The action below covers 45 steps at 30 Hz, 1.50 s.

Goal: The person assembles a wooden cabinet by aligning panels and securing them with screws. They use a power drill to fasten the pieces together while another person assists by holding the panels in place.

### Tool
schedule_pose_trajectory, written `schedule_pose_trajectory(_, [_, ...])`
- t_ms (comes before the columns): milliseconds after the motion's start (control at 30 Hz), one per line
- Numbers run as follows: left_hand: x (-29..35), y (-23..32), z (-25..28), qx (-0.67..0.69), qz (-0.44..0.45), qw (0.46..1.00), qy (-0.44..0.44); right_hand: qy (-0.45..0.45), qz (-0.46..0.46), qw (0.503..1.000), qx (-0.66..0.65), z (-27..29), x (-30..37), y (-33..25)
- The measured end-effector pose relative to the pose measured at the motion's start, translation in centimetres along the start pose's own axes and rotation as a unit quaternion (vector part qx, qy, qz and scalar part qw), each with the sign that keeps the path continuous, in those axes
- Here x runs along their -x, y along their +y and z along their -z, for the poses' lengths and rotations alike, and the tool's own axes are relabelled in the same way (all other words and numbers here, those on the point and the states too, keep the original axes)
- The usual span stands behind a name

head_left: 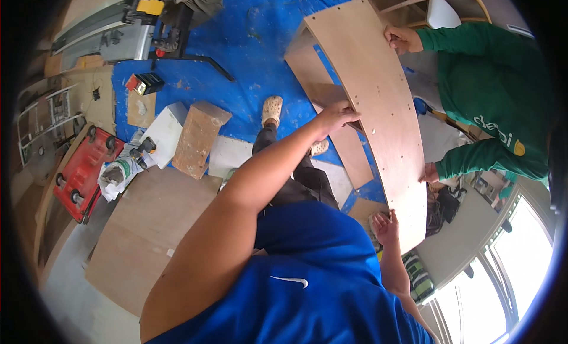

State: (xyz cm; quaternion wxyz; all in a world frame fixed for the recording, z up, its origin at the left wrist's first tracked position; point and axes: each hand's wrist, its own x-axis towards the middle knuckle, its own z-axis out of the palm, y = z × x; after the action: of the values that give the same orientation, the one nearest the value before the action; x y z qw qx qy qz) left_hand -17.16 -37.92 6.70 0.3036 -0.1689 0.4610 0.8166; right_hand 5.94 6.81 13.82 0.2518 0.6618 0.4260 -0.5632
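Note:
A long plywood cabinet frame (378, 101) with rows of small holes stands on edge at my right, its open side toward me. My left hand (336, 118) reaches across and is closed on the near edge of its upper panel, around mid-length. Closer to my body, my right hand (386, 227) is at the same edge near the panel's near end, thumb against the wood and fingers curled; part of its grip is hard to make out. Across the frame, a co-worker in a green sleeve has one hand (404, 41) by the far edge and another hand (431, 173) lower along it.
Blue sheeting (236, 24) covers much of the floor. To the left are a wooden block (201, 140), a white box (165, 134), a cordless drill (142, 151), a red wheeled dolly (89, 173) and a saw (148, 9). A brown board (148, 225) lies beside me.

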Motion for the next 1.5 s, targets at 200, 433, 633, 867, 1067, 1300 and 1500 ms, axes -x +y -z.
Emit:
schedule_pose_trajectory(200, [1.6,-8.4,2.3,-0.261,0.012,0.961,-0.096,0.036,0.032,0.96,0.275,-4.8,6.2,0.9])
schedule_pose_trajectory(433, [2.2,-6.5,0.9,-0.36,-0.023,0.932,-0.03,-0.002,0.158,0.838,0.522,-7.1,7.0,1.6])
schedule_pose_trajectory(633, [2.8,-6.8,0.2,-0.372,-0.07,0.925,-0.024,-0.013,0.162,0.849,0.502,-7.5,6.1,-0.3])
schedule_pose_trajectory(867, [0.8,-7.0,1.5,-0.421,0.103,0.9,-0.052,-0.022,0.203,0.848,0.489,-8.8,7.1,-0.9])
schedule_pose_trajectory(1067, [1.9,-4.1,0.0,-0.47,-0.002,0.88,-0.075,-0.054,0.272,0.815,0.509,-7.8,6.4,-0.6])
schedule_pose_trajectory(1300, [-1.5,-8.1,1.0,-0.555,0.016,0.826,-0.093,-0.027,0.376,0.713,0.591,-9.9,6.4,-0.4])
schedule_pose_trajectory(1500, [2.8,-1.4,-0.3,-0.554,0.102,0.814,-0.142,-0.043,0.409,0.719,0.56,-11.4,6.3,0.1])
